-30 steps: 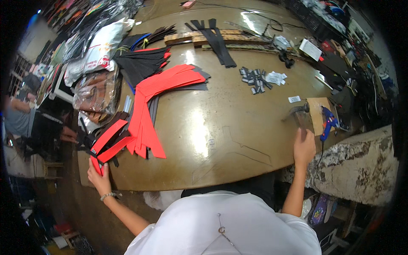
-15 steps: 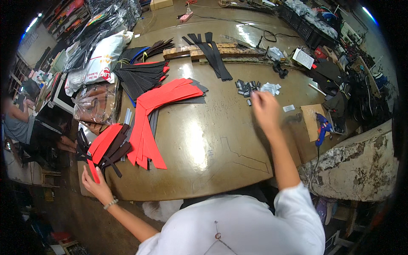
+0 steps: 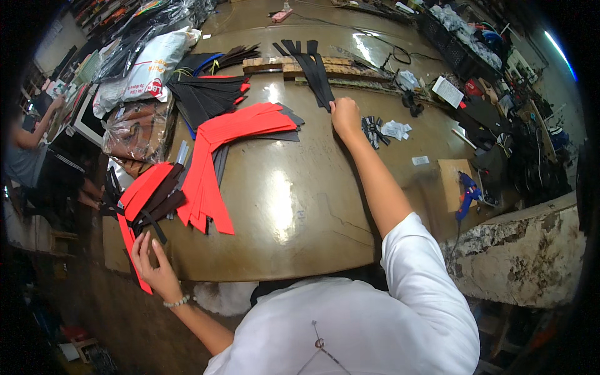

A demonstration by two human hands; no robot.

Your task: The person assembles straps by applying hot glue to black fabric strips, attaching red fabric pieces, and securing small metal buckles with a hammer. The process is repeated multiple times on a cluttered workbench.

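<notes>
My right hand (image 3: 345, 119) is closed on the near end of the black strips (image 3: 315, 78), which lie fanned across wooden bars. By the table's left front edge, my left hand (image 3: 155, 265) has its fingers apart and holds nothing. Beside those fingers a long red strip (image 3: 129, 240) hangs over the edge. Its upper part runs into a bundle of red and black strips (image 3: 150, 190). Right of that bundle lies a bent fan of red strips (image 3: 206, 156) with grey ones beneath. Small black labels (image 3: 374, 130) lie close to my right wrist, partly hidden by it.
Black strips with red edges (image 3: 206, 97) lie behind the red fan. Plastic bags (image 3: 140, 69) pile up at the far left. Wooden bars (image 3: 350, 74) cross the back. At right are white labels (image 3: 396, 129) and a blue glue gun (image 3: 467, 194). Another person (image 3: 31, 137) sits at left.
My right hand has moved from the small black labels, left and away, to the black strips. My left hand has come off the red strip, which now hangs farther down past the edge.
</notes>
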